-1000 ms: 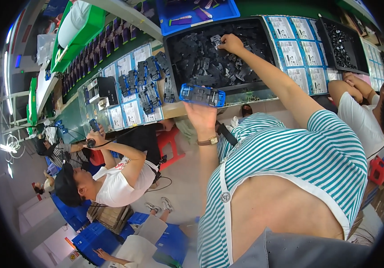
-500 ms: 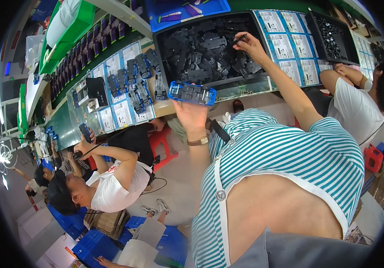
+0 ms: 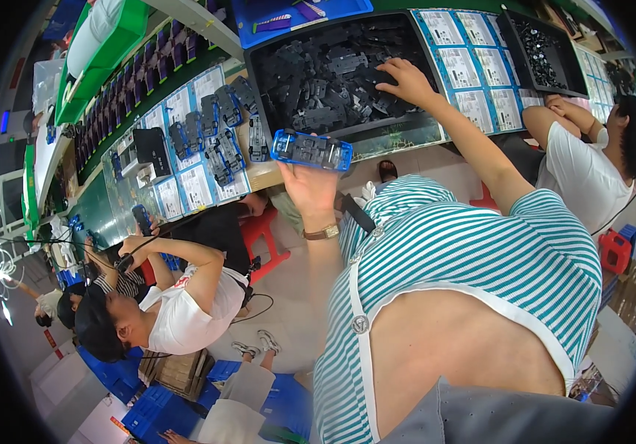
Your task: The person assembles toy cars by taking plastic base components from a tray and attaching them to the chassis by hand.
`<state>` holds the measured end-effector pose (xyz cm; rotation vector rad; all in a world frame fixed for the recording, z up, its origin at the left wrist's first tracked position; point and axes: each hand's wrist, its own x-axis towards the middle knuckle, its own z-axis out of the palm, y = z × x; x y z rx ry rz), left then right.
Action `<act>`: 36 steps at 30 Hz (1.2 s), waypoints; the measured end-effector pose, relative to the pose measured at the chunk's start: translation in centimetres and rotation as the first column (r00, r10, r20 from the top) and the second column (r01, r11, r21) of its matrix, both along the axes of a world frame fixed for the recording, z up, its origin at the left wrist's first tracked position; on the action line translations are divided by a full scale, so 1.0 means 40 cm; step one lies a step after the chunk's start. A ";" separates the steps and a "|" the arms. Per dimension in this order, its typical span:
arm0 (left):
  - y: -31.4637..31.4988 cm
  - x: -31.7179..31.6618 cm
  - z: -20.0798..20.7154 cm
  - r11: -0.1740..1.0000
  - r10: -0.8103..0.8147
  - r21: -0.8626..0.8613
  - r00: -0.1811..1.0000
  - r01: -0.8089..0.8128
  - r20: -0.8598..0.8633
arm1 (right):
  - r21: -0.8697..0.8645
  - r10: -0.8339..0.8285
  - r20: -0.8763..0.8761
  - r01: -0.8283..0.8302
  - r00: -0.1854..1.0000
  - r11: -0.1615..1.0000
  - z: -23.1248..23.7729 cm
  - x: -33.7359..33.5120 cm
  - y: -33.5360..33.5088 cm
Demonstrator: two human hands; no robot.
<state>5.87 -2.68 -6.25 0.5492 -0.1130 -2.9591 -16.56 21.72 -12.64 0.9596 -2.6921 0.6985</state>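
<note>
A blue toy car (image 3: 312, 150), turned so its black chassis faces up, rests in my left hand (image 3: 309, 191) just in front of the black tray. My fingers are mostly hidden beneath the car. My right hand (image 3: 408, 83) hovers over the right part of the tray (image 3: 256, 89), its fingers apart and nothing visible in them. Loose black plastic chassis parts (image 3: 325, 66) fill the tray in a heap.
Several toy cars (image 3: 223, 157) lie on printed sheets left of the tray. A smaller black tray (image 3: 543, 55) of small dark parts stands right, past more sheets (image 3: 473, 66). A blue bin (image 3: 288, 18) sits behind. Co-workers sit left (image 3: 184, 311) and right (image 3: 591, 170).
My right hand no longer pinches a small black part; its fingers have spread over the heap. The left hand still holds the car, and the whole view has shifted slightly.
</note>
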 end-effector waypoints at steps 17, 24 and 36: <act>0.024 -0.025 0.140 0.990 0.067 -0.115 0.994 -0.077 -0.086 | -0.529 0.272 -0.011 -0.236 0.962 0.815 0.440 0.329 -0.227; 0.026 -0.044 0.128 0.980 0.154 -0.111 0.983 -0.165 -0.099 | -0.425 0.304 0.002 -0.274 0.953 0.862 0.403 0.375 -0.284; 0.046 -0.039 0.123 0.903 0.140 -0.383 0.977 -0.194 -0.163 | -0.319 0.197 0.007 -0.185 0.980 0.929 0.409 0.400 -0.307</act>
